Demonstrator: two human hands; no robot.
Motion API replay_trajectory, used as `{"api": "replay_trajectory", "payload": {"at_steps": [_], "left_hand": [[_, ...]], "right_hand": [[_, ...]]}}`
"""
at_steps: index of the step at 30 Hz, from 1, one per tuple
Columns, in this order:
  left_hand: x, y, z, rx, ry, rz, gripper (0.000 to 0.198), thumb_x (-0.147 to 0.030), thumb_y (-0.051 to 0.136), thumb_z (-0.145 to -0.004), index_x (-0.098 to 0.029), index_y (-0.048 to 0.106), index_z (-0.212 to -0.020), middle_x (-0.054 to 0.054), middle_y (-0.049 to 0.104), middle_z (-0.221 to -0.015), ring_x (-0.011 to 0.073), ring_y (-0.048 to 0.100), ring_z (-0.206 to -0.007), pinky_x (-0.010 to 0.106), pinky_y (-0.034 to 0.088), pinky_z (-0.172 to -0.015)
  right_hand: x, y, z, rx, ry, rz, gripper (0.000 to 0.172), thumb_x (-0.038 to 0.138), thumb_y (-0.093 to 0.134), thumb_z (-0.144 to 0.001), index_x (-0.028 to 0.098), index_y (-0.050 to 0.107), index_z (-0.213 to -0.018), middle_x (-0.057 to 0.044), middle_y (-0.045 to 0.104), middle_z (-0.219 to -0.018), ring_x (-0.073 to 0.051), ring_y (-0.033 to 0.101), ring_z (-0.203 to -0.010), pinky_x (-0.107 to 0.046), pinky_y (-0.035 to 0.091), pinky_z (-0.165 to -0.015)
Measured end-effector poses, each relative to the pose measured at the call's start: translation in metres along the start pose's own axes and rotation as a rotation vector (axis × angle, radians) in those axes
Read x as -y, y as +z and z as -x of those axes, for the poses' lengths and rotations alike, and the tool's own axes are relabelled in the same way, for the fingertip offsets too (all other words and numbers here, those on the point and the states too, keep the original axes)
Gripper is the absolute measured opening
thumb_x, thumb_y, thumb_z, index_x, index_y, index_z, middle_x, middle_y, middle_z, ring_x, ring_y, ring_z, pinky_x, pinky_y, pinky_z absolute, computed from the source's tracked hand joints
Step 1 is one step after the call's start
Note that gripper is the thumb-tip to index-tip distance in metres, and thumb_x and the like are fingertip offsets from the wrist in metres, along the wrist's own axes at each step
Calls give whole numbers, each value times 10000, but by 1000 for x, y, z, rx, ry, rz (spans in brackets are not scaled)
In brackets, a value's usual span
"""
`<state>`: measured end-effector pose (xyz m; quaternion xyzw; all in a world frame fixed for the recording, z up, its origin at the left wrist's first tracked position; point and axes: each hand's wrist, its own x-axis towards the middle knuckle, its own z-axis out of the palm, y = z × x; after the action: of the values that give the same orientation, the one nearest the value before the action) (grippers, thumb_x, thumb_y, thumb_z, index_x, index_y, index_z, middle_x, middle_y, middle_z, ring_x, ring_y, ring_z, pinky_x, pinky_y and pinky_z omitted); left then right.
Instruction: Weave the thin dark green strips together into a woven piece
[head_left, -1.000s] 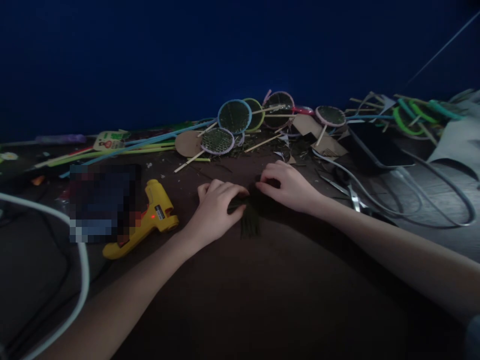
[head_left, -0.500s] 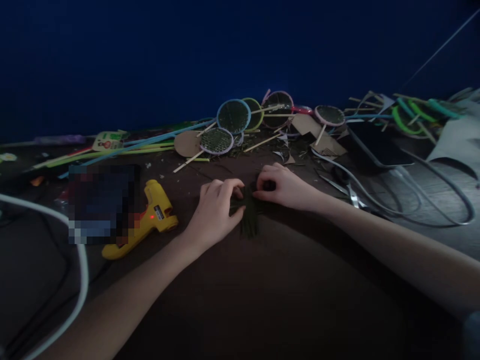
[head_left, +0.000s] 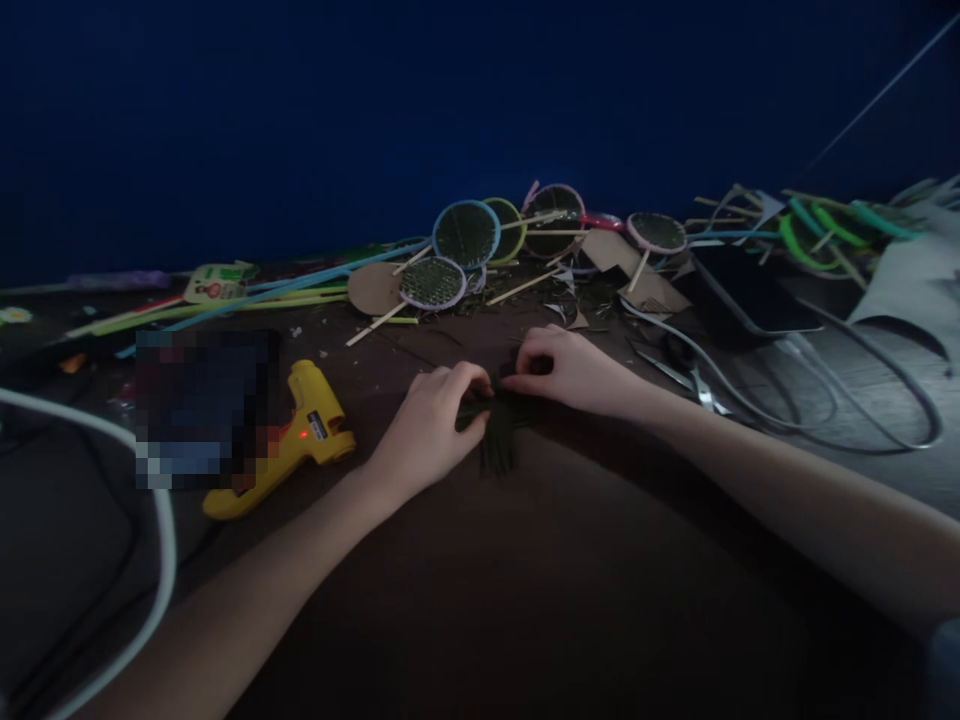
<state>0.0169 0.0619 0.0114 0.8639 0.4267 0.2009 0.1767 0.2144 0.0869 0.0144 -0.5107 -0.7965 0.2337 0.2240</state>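
Dark green grass-like strips (head_left: 499,445) lie on the dark table between my hands, some crossing sideways and some with loose ends pointing toward me. My left hand (head_left: 431,420) curls in from the left, thumb and fingers pinching the strips at their left side. From the right, my right hand (head_left: 566,370) pinches their upper end between thumb and forefinger. The dim light hides how the strips cross under the fingertips. Left of my left hand lies a yellow hot glue gun (head_left: 315,425) with a small red light on.
Along the back sit round woven discs on sticks, one with a blue rim (head_left: 466,235), among cardboard pieces (head_left: 373,288) and scraps. Scissors (head_left: 697,385), a phone (head_left: 754,290) and its cable are at right. A white cable (head_left: 166,540) loops at left, near a blurred-out item (head_left: 202,410).
My right fingertips have shifted slightly left, closer to the left hand's fingers over the strips. The left hand's fingers have moved a little; the glue gun stays put.
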Motion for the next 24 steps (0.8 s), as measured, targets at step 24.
{"api": "replay_trajectory", "payload": {"at_steps": [24], "left_hand": [[2, -1, -3, 13, 1, -47, 68, -142, 488, -849, -191, 532, -832, 12, 612, -834, 181, 562, -831, 332, 397, -803]], "right_hand": [[15, 6, 6, -128, -142, -244, 142, 268, 553, -826, 176, 632, -752, -24, 607, -777, -150, 540, -779, -304, 417, -725]]}}
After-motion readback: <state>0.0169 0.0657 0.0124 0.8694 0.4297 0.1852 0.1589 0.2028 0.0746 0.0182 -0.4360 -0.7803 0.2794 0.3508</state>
